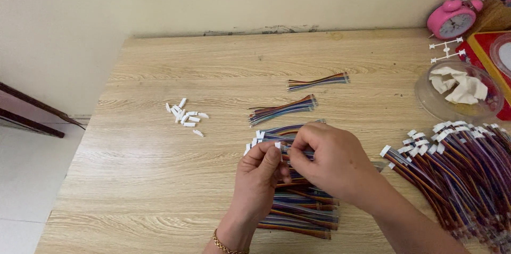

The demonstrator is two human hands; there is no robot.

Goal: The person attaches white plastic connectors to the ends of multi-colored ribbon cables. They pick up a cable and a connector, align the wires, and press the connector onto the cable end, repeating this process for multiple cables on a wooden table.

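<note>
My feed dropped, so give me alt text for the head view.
Two hands, left hand and right hand, pinch a small white connector over a pile of rainbow wire bundles on a wooden table. Loose white connectors lie left; finished cables heap right.

Beside the pink alarm clock point(452, 18), counted as 1, stand 1 clear round bowl point(426, 99) of white scraps and 2 small white plastic sprues point(446, 50). Well left of the clock lie about 9 loose white connector housings point(186, 116) in 1 scatter. Between that scatter and the clock lie 2 separate bundles of multicoloured wires point(318, 81), and nearer the viewer 1 stack of such bundles under 2 hands. Below the clock lies 1 large heap of wire bundles with white connectors fitted point(458, 163), too many to count.
</note>
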